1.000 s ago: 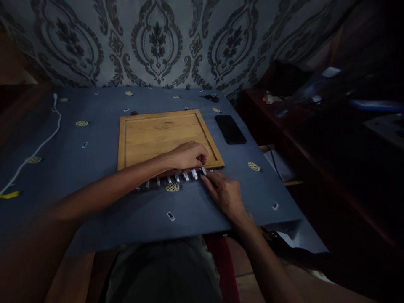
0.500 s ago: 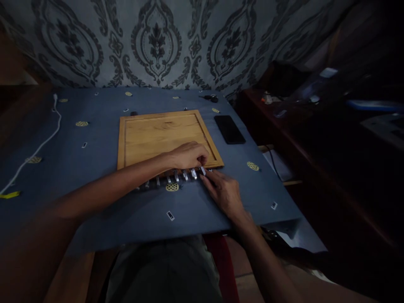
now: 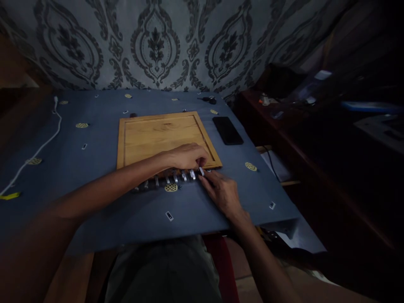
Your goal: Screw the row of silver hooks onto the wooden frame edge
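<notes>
Our counter [image 3: 214, 216] bears metal strips [image 3: 192, 174] already lined up left of our right hand [image 3: 225, 195], pinching one; our left hand [image 3: 189, 155]'s grip and what remains, we can't tell.

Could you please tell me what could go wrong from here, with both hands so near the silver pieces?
The left hand and right hand are close together at the right end of the row of silver pieces, so a slip might knock neighbouring pieces.

The black phone lies just right of the wooden board; if the board slides that way, it may bump the phone.
</notes>
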